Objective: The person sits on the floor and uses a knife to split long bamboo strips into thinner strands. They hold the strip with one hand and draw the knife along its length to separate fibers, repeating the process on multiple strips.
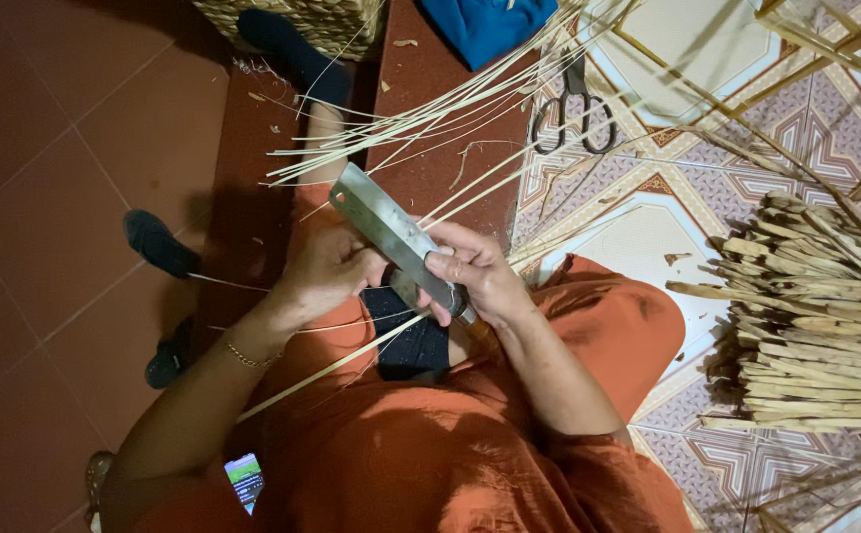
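— What can't you make out from where you stand?

— The handle of the knife [391,237] mostly. The right hand [480,276] is closed tight round it, so only a bit of brown handle shows under the fingers. The broad grey blade sticks out up and to the left, over the lap.

— And the other hand?

— The left hand [327,271] is curled, fingers bent in close against the blade. It pinches a thin pale strip [352,357] that runs down across the orange clothes [450,454]. Where the strip meets the edge is hidden between the two hands.

— Anything cut off?

— The long pale strips [430,118] fan out past the top edge of the view. The bundle of sticks [816,316] lies at the right edge of the patterned floor [648,217] and runs out of view. A woven basket [302,18] is cut at the top; so is a blue cloth [485,25].

— Any packets or labels?

— None that I can see. A phone [244,481] with a lit screen sits low by the left arm, too small to read. Black scissors [574,114] lie on the patterned floor near its left edge, under some strips. A dark pad [406,341] lies on the lap below the hands.
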